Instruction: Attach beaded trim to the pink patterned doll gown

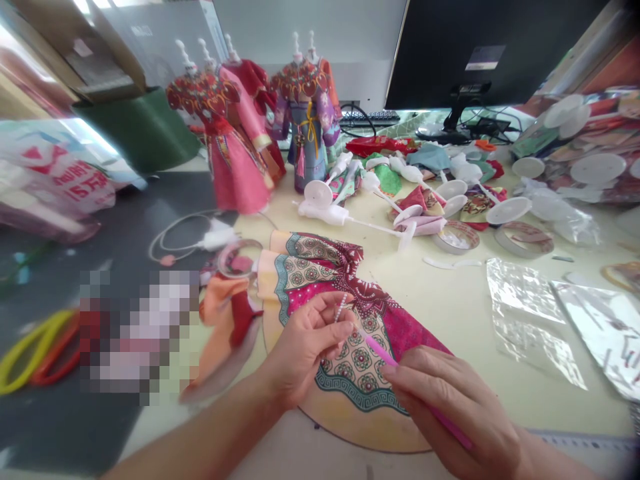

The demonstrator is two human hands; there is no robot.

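My left hand (305, 343) is closed in a pinch on a short strand of small white beads (341, 307), whose end stands up above the fingertips. In my right hand (450, 397) is a slim pink pen-shaped tool (381, 349), its narrow tip close to my left fingertips. Whether the tip touches the beads I cannot tell. Under both hands a patterned doll-size skirt piece (360, 383) lies spread on the table, with magenta panels, round motifs and a teal wavy border. Left of it rests an orange and red cloth piece (220, 333).
Small dressed doll stands (240, 167) rise at the back left. White plastic stands and cloth pieces (420, 193) are heaped behind, below a monitor (490, 53). Tape rolls (525, 239) and clear film (530, 307) lie right. Yellow-handled scissors (37, 347) are at left.
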